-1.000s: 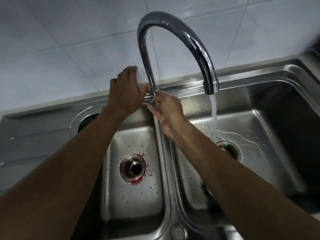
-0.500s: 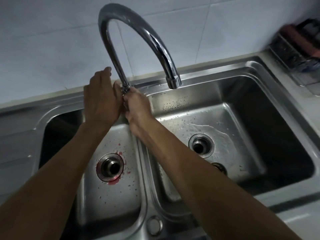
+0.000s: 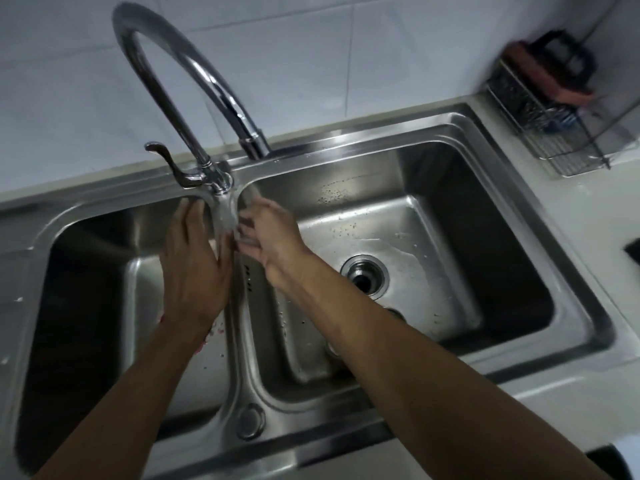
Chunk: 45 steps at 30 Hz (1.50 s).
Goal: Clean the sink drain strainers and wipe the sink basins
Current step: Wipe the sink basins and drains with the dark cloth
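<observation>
Presently my left hand (image 3: 197, 271) and right hand (image 3: 273, 237), both released, flank the divider; two basins, one faucet (image 3: 194, 81), wire rack (image 3: 561, 133) on counter (image 3: 588, 382).

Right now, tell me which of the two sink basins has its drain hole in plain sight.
The right basin: its round drain shows open on the wet floor. In the left basin, the left hand and forearm cover the drain area, with only red specks showing beside the wrist.

The head view looks steeply down, close over the double sink (image 3: 450, 133), facing the tiled wall (image 3: 311, 46).
</observation>
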Motion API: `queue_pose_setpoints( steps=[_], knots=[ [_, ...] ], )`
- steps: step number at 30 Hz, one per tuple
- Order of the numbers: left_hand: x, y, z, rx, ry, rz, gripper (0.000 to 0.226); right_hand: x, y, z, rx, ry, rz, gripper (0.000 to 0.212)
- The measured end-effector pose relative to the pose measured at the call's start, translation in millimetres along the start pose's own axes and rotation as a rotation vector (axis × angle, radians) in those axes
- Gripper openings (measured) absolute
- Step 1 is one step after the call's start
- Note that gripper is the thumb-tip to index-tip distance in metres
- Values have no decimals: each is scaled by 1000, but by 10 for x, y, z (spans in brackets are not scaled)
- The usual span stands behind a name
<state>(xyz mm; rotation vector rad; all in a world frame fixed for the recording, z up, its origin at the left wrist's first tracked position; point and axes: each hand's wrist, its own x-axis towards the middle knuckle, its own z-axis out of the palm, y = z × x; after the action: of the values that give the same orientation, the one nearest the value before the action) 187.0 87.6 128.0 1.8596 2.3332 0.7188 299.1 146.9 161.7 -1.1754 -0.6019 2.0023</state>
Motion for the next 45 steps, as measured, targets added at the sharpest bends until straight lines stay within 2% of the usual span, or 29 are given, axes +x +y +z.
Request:
queue_pose_setpoints(
  steps=[3,7,11,14,19,22,25,28,30,33,38,42,45],
  knots=[
    [-131,182,91,0,-33,-16,58,-117,-33,-318,-76,23,15,29],
    [-244,405,201,54,-62,34,52,-202,-100,-761,-134,54,1,46],
    [-420,693,356,83,-121,95,51,-350,-231,-1307,-344,125,-71,46],
    [-525,1114,547,56,-190,131,56,-537,-361,-1796,-690,181,-230,53],
    [-599,2106,949,-56,-281,229,67,-1061,-716,-2739,-1469,250,-491,60],
    [-710,2741,1163,-129,-312,308,75,-1517,-984,-3369,-1725,343,-553,58],
    [-843,3366,1365,-175,-364,394,79,-1943,-1250,-4028,-1779,507,-543,57],
    [-997,3913,1569,-197,-400,476,78,-2264,-1438,-4584,-1721,749,-488,49],
    [-1086,4180,1673,-218,-420,516,75,-2356,-1480,-4814,-1677,819,-430,48],
    [-1178,4452,1799,-220,-422,540,74,-2338,-1479,-5005,-1670,837,-359,55],
    [-1223,4529,1889,-196,-404,516,74,-2168,-1394,-5052,-1733,755,-271,71],
    [-1186,4328,1866,-174,-452,474,76,-2084,-1344,-5071,-1704,786,-317,57],
    [-1135,4076,1768,-146,-452,433,76,-1997,-1297,-4926,-1668,704,-403,50]
  ],
)
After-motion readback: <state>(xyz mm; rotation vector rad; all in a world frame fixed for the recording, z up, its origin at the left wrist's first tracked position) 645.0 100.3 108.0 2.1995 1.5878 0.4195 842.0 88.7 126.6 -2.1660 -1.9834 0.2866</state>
